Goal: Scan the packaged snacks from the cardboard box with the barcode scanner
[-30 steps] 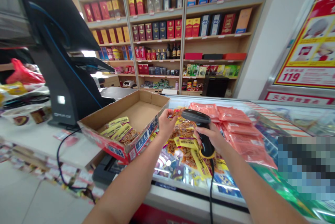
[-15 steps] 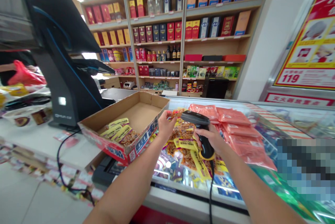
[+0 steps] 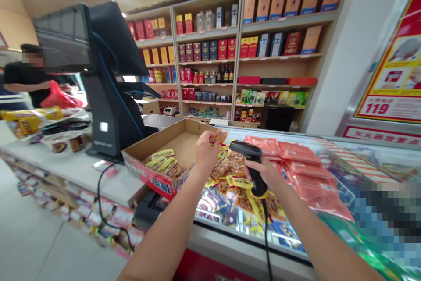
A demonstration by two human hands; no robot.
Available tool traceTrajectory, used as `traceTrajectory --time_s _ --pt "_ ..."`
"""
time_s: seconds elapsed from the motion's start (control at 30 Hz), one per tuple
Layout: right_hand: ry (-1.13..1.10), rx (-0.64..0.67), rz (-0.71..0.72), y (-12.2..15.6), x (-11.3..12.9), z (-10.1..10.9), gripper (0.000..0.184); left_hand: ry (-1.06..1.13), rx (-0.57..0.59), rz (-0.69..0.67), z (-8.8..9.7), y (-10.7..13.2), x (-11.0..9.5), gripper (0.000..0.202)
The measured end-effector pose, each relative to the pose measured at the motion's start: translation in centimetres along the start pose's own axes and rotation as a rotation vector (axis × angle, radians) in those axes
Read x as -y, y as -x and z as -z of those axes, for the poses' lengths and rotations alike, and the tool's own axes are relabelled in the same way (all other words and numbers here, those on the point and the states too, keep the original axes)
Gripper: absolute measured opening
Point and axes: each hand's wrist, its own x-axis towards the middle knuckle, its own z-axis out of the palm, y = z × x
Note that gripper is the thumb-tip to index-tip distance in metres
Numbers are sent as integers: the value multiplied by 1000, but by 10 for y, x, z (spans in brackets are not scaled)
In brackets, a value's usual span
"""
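Note:
My left hand (image 3: 207, 151) pinches a small snack packet (image 3: 221, 136) above the right edge of an open cardboard box (image 3: 138, 158). In my right hand (image 3: 265, 169) is a black barcode scanner (image 3: 248, 151), its head pointing left toward the packet. A cable hangs from the scanner's handle. Below both hands, several yellow-labelled snack packets (image 3: 238, 181) lie in a loose heap on the glass counter (image 3: 210, 217). More packets of the same look (image 3: 166, 162) rest inside the box.
Pink packages (image 3: 305, 167) are stacked right of the heap. A dark point-of-sale terminal (image 3: 108, 110) stands at left, with a bowl (image 3: 66, 141) beside it. Boxed goods fill the back shelves (image 3: 210, 59). Another person (image 3: 28, 75) stands at far left.
The view has swung left and up, bringing the other person into sight. My left hand has turned and holds the packet slightly farther from the scanner. My right hand keeps its grip.

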Motion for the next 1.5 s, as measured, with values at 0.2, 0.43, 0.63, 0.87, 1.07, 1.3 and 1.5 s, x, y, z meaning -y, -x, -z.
traceTrajectory --time_s 0.2,0.43,0.63,0.87,1.07,1.3,1.5 --pt "-63 146 -9 -15 15 -45 26 -138 -132 57 78 -28 23 17" --pt "-319 273 -87 -30 29 -100 32 -263 -310 55 124 -36 62 35" --pt "-344 120 -110 -27 30 -77 28 -65 -207 -182 74 -7 23 25" --pt "-246 -119 -84 -19 10 -4 24 -163 432 71 -37 9 33 19" --pt "-269 -206 -83 -9 -16 26 18 -279 584 177 -69 20 81 41" --pt "-182 -156 -116 -4 -23 24 22 -123 543 67 -57 16 93 65" --pt "-169 -159 -113 0 -18 22 22 -136 739 130 -51 8 87 28"
